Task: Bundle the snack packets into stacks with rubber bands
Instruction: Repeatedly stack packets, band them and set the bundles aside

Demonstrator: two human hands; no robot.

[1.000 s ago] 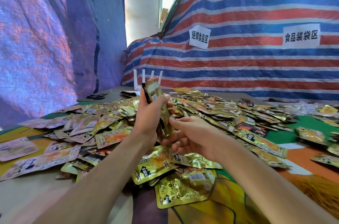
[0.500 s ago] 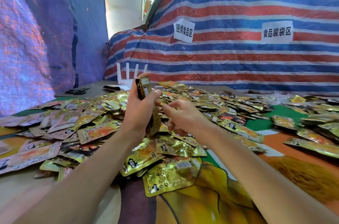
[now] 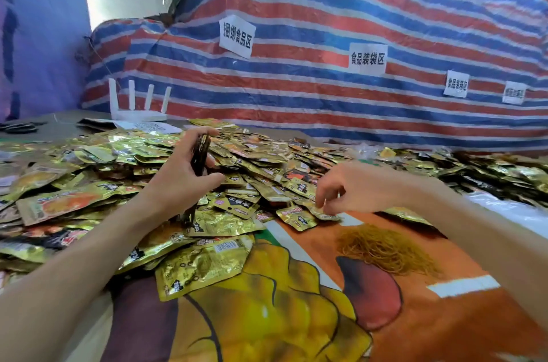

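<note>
My left hand point(image 3: 181, 174) grips an upright stack of gold snack packets point(image 3: 199, 160), held edge-on above the pile. My right hand point(image 3: 353, 188) is off to the right, fingers curled downward and pinching a small gold packet point(image 3: 324, 213) at the pile's near edge. A big heap of loose gold and orange packets point(image 3: 261, 160) covers the table from left to right. A mound of tan rubber bands point(image 3: 385, 252) lies on the printed cloth just below my right hand.
A white router with several antennas point(image 3: 138, 106) stands at the back left by some papers. Black scissors point(image 3: 20, 127) lie at the far left. A striped tarp with paper labels point(image 3: 237, 35) rises behind the table. Printed orange and yellow cloth point(image 3: 296, 302) shows in front.
My right hand left the stack and moved right and down to the pile's edge. The view swung right, bringing the rubber bands into sight. My left hand still holds the stack.
</note>
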